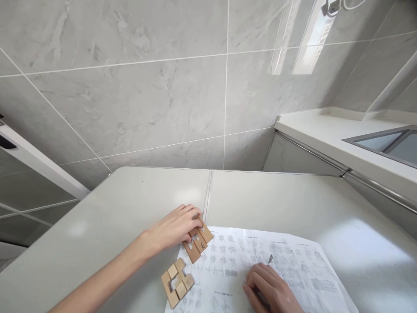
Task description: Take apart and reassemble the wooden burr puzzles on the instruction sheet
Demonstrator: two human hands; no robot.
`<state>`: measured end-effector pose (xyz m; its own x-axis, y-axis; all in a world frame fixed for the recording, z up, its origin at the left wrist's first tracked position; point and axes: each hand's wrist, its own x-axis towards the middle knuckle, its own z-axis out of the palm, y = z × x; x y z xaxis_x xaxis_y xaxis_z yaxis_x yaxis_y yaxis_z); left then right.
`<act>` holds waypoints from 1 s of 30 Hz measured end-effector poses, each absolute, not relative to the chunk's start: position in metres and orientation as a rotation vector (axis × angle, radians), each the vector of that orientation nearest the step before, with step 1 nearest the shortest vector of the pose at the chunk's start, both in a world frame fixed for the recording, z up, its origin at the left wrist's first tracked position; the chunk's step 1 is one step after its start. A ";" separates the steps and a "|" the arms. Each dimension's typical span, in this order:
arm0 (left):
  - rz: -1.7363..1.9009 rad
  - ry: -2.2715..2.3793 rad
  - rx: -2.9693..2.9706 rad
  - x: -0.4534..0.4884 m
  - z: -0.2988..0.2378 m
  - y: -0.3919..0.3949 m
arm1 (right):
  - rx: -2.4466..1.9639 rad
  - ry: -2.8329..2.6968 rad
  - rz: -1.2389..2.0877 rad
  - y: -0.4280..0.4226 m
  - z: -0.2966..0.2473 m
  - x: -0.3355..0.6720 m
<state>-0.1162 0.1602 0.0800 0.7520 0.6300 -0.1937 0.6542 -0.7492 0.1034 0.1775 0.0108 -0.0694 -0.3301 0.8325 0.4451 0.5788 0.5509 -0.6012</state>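
My left hand reaches in from the lower left, its fingers curled over the far edge of several notched wooden puzzle pieces laid side by side. One of those pieces bears a dark mark. Nearer to me, a second group of lighter notched wooden pieces lies together, with a gap in its middle. Under part of both groups is a creased paper sheet printed with small diagrams. On the sheet rests my right hand, fingers bent and closed; a dark shape shows beneath them, too hidden to name.
The pale table has a seam across it and glare at the right. Behind it stands a grey tiled wall. A white counter with an inset metal-framed panel is at the right, a white-framed structure at the left.
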 end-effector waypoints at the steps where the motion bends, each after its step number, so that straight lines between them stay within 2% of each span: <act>1: -0.210 1.036 2.774 -0.118 0.080 0.160 | -1.139 -2.047 0.449 0.011 -0.068 0.178; 30: 0.009 0.958 2.689 -0.103 0.066 0.164 | -1.118 -2.141 0.475 0.012 -0.051 0.184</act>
